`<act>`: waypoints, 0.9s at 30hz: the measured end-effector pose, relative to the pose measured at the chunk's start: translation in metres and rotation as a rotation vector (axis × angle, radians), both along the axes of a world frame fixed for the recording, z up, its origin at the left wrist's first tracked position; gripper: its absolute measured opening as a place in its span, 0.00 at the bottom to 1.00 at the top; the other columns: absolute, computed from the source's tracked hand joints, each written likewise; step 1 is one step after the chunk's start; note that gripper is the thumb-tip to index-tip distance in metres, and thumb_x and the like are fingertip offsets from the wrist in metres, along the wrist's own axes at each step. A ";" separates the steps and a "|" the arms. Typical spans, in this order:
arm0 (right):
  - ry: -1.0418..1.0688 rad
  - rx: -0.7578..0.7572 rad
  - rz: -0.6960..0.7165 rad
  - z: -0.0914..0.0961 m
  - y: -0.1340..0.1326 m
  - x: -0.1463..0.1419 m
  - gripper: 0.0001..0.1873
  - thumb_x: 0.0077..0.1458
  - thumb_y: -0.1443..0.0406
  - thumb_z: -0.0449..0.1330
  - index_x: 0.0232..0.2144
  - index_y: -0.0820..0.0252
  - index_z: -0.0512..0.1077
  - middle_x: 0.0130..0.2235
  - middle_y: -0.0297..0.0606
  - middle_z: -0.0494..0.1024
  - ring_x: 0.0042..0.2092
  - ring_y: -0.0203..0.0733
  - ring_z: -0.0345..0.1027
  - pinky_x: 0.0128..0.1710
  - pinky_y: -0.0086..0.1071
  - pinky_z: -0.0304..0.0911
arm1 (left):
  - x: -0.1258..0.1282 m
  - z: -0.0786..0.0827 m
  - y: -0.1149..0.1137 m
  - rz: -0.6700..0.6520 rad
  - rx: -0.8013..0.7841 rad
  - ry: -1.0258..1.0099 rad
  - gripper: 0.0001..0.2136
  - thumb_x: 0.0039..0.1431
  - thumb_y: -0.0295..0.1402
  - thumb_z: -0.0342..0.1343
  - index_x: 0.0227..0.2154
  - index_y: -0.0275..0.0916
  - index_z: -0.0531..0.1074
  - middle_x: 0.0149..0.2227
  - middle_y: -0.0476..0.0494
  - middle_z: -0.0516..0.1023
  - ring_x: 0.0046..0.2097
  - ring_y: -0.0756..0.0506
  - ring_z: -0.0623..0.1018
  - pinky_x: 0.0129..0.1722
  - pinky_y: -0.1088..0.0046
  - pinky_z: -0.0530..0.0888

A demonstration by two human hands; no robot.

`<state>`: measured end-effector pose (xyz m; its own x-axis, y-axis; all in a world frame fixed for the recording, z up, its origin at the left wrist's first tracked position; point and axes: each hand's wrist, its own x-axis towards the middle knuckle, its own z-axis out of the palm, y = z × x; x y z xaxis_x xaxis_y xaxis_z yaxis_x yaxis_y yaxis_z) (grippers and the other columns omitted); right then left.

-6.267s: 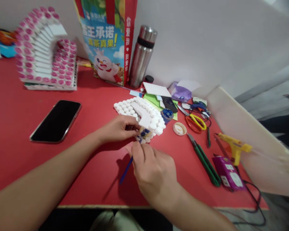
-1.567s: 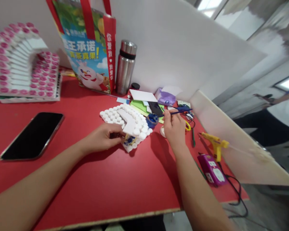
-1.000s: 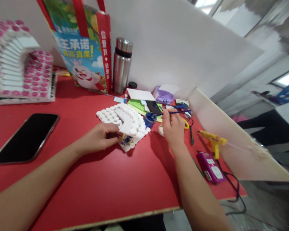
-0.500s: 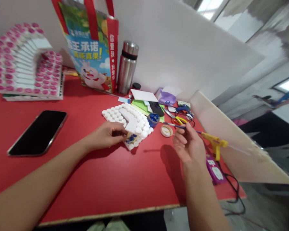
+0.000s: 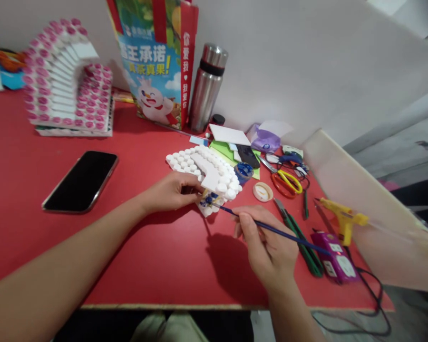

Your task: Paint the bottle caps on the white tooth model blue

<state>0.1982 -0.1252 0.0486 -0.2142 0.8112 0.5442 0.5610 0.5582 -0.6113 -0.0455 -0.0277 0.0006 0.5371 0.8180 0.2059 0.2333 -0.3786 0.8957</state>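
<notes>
My left hand (image 5: 176, 191) pinches the near left edge of a small white model (image 5: 214, 175) covered with round white knobs. Blue paint marks the model's front end, close to my left fingertips. In my right hand (image 5: 267, 242) is a thin blue paintbrush (image 5: 281, 232), gripped like a pen. Its tip is at the blue patch on the model. Just behind the model stands an open jar of blue paint (image 5: 244, 172). The jar's lid (image 5: 263, 192) lies on the red table in front of it, to the right.
A green utility knife (image 5: 301, 242), scissors (image 5: 287, 184), a yellow glue gun (image 5: 344, 216) and a purple power strip (image 5: 335, 256) lie to the right. A phone (image 5: 81, 181) and a pink-dotted model (image 5: 53, 90) are left. A bag (image 5: 157, 71) and a steel flask (image 5: 209, 88) stand behind.
My right hand has moved left from near the paint jar, bringing the brush tip to the model's front end. My left hand keeps its hold. The whole view has shifted slightly.
</notes>
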 end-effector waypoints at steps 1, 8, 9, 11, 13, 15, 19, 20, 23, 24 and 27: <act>-0.004 -0.003 -0.006 -0.002 0.002 -0.001 0.08 0.70 0.70 0.60 0.43 0.56 0.79 0.29 0.31 0.79 0.31 0.37 0.77 0.33 0.32 0.71 | 0.000 0.000 0.000 0.001 0.000 -0.004 0.05 0.61 0.31 0.62 0.32 0.35 0.81 0.30 0.47 0.79 0.34 0.49 0.76 0.37 0.75 0.71; 0.007 -0.042 -0.005 -0.012 0.010 -0.007 0.08 0.71 0.68 0.59 0.43 0.57 0.79 0.36 0.36 0.84 0.28 0.36 0.75 0.32 0.32 0.72 | 0.001 0.000 -0.001 0.001 0.008 -0.025 0.06 0.62 0.30 0.61 0.30 0.35 0.80 0.28 0.48 0.78 0.33 0.49 0.75 0.36 0.75 0.70; 0.012 -0.040 0.001 -0.012 0.011 -0.007 0.08 0.71 0.68 0.58 0.44 0.57 0.79 0.36 0.36 0.84 0.29 0.36 0.76 0.32 0.32 0.72 | 0.001 0.000 -0.001 0.005 0.011 -0.023 0.06 0.62 0.30 0.61 0.30 0.35 0.80 0.28 0.48 0.77 0.32 0.50 0.74 0.35 0.75 0.70; 0.018 -0.045 0.011 -0.013 0.011 -0.007 0.08 0.71 0.68 0.59 0.45 0.56 0.79 0.36 0.36 0.84 0.29 0.37 0.76 0.33 0.33 0.73 | 0.001 -0.001 0.000 0.009 0.011 -0.020 0.06 0.62 0.30 0.62 0.29 0.35 0.79 0.27 0.48 0.77 0.32 0.49 0.74 0.35 0.75 0.69; 0.017 -0.049 0.022 -0.013 0.012 -0.008 0.08 0.71 0.68 0.59 0.45 0.55 0.78 0.36 0.36 0.84 0.29 0.37 0.76 0.33 0.33 0.73 | 0.001 -0.002 0.000 0.007 0.011 -0.021 0.06 0.61 0.30 0.62 0.29 0.36 0.79 0.27 0.48 0.76 0.32 0.50 0.74 0.35 0.75 0.70; 0.013 -0.052 0.027 -0.014 0.013 -0.008 0.08 0.71 0.68 0.59 0.45 0.55 0.78 0.36 0.36 0.84 0.29 0.37 0.76 0.33 0.33 0.72 | 0.002 -0.002 0.000 0.011 0.013 -0.028 0.06 0.61 0.29 0.61 0.29 0.36 0.79 0.27 0.49 0.76 0.32 0.50 0.73 0.35 0.75 0.70; 0.009 -0.063 0.024 -0.014 0.014 -0.009 0.08 0.72 0.67 0.58 0.43 0.55 0.78 0.33 0.34 0.82 0.28 0.37 0.75 0.31 0.33 0.71 | 0.002 -0.004 0.000 0.002 0.000 -0.042 0.06 0.61 0.29 0.61 0.30 0.36 0.79 0.27 0.49 0.76 0.32 0.50 0.74 0.34 0.76 0.70; 0.011 -0.063 0.023 -0.014 0.014 -0.009 0.08 0.72 0.67 0.58 0.43 0.55 0.78 0.32 0.33 0.81 0.28 0.37 0.75 0.30 0.32 0.71 | 0.002 -0.004 0.000 -0.001 -0.005 -0.043 0.06 0.61 0.30 0.61 0.30 0.36 0.79 0.27 0.49 0.76 0.32 0.50 0.74 0.34 0.76 0.70; 0.011 -0.054 -0.007 -0.015 0.015 -0.010 0.08 0.71 0.66 0.58 0.42 0.56 0.78 0.34 0.36 0.83 0.27 0.37 0.76 0.28 0.31 0.69 | 0.002 -0.005 0.000 -0.004 -0.023 -0.059 0.05 0.62 0.30 0.61 0.30 0.36 0.79 0.27 0.48 0.77 0.33 0.49 0.75 0.34 0.76 0.70; 0.010 -0.046 -0.022 -0.015 0.015 -0.010 0.08 0.71 0.66 0.59 0.42 0.56 0.79 0.35 0.37 0.84 0.28 0.38 0.76 0.27 0.31 0.69 | 0.002 -0.006 0.000 -0.003 -0.027 -0.066 0.05 0.61 0.30 0.62 0.30 0.35 0.79 0.27 0.48 0.77 0.33 0.49 0.75 0.34 0.76 0.71; 0.005 -0.031 -0.041 -0.017 0.015 -0.009 0.07 0.71 0.66 0.59 0.43 0.57 0.79 0.36 0.38 0.85 0.28 0.38 0.78 0.28 0.31 0.70 | 0.002 -0.006 0.000 -0.006 -0.029 -0.077 0.05 0.61 0.29 0.62 0.30 0.36 0.79 0.28 0.48 0.77 0.33 0.49 0.75 0.34 0.76 0.71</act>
